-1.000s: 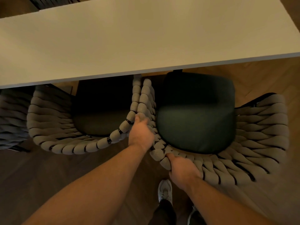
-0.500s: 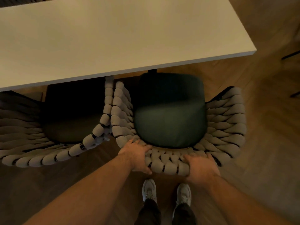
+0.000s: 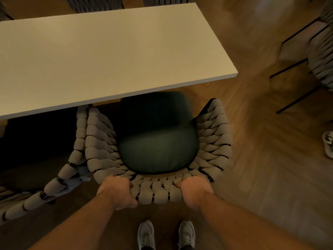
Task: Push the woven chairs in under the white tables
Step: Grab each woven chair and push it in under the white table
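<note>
A woven chair (image 3: pixel 214 141) with a dark green seat cushion (image 3: pixel 158 139) stands in front of me, its front part under the edge of the white table (image 3: pixel 108 56). My left hand (image 3: pixel 117 193) grips the left side of the chair's curved woven back. My right hand (image 3: pixel 193 190) grips the back's right side. A second woven chair (image 3: pixel 59 179) sits to the left, touching the first, its seat dark under the table.
Wooden floor lies all around. Another woven chair (image 3: pixel 322 56) with thin black legs stands at the far right. Someone else's shoe (image 3: pixel 328 145) shows at the right edge. My own shoes (image 3: pixel 146 235) are just behind the chair. More chairs stand beyond the table.
Both hands have slid along the chair back to grip it left and right of centre. The chair now sits squarer to the table, and my view has shifted towards the table's right end.
</note>
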